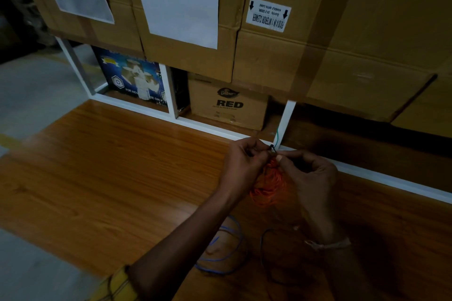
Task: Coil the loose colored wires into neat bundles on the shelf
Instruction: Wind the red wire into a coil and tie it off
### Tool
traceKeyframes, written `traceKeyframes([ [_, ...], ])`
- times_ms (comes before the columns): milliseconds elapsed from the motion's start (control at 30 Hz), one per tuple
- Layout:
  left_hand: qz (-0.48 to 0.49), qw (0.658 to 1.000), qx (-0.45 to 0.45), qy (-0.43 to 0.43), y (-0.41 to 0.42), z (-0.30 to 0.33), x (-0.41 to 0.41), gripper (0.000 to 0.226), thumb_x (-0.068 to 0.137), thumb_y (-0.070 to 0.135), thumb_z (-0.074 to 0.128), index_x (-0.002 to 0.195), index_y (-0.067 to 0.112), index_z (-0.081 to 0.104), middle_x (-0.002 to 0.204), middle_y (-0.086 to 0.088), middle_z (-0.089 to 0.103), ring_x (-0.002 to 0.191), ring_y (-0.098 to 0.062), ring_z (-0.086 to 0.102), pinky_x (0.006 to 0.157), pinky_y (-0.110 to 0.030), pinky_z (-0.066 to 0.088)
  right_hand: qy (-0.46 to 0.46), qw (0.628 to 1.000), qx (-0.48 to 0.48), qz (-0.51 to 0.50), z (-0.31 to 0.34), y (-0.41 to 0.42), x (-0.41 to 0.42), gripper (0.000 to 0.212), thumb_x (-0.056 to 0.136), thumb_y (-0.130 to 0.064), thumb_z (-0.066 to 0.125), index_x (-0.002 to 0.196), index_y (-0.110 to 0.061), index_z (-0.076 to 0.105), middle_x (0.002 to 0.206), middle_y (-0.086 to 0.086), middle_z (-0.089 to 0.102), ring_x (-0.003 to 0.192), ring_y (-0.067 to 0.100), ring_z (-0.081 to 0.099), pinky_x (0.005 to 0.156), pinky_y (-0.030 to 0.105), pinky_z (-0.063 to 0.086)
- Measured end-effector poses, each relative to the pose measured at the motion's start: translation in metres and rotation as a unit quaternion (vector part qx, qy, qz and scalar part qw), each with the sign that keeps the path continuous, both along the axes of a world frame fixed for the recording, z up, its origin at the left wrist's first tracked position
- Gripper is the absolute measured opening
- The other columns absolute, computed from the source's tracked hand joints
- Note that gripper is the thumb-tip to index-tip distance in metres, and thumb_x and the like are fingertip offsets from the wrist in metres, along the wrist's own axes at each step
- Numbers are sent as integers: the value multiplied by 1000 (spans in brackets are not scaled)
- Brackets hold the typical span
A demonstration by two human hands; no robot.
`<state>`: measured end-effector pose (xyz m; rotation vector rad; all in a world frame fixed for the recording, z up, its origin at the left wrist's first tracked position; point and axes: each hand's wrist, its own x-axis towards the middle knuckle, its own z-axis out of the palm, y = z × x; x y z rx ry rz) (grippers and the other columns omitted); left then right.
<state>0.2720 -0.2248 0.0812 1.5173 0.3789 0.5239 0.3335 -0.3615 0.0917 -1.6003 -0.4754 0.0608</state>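
Observation:
An orange wire bundle (269, 184) hangs between my two hands above the wooden shelf top (110, 166). My left hand (242, 164) pinches its upper end, fingers curled. My right hand (310, 176) pinches the same spot from the right, where a small dark tie or wire end (272, 148) sticks up. A thin green wire (277, 135) runs up from that point along the white post. Nearer me, a loose blue wire coil (223, 249) lies on the wood, with a dark wire loop (266, 256) beside it on the right.
A white shelf frame (171, 95) borders the far edge of the wood. Behind it stand a blue printed box (132, 78) and a brown "RED" carton (230, 105). Large cardboard cartons (281, 39) with paper sheets overhang above. Grey floor (31, 85) lies to the left.

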Motion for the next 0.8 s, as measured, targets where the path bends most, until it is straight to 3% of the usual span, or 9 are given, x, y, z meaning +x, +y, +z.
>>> traceKeyframes([
  [167, 23, 999, 32, 0, 0, -4, 1, 4, 94, 8, 73, 92, 6, 76, 69, 9, 64, 52, 0, 54, 51, -20, 41, 24, 1000, 13, -3, -2, -1, -2, 10, 86, -1, 76, 91, -10, 80, 88, -1, 79, 89, 14, 75, 81, 27, 61],
  [367, 44, 999, 14, 1, 0, -8, 4, 3, 92, 15, 75, 94, 17, 75, 73, 0, 65, 55, -6, 57, 52, -30, 45, 28, 999, 21, -8, -4, 0, -2, 10, 86, -1, 76, 91, -9, 79, 89, -2, 79, 89, 11, 75, 81, 23, 60],
  [800, 41, 999, 7, 2, 2, -10, 4, 3, 94, 15, 76, 97, 14, 76, 77, -5, 65, 52, -4, 55, 51, -28, 43, 30, 999, 26, -10, -8, 0, -5, 10, 88, -2, 75, 95, -8, 79, 90, -5, 79, 89, 6, 74, 76, 17, 57],
])
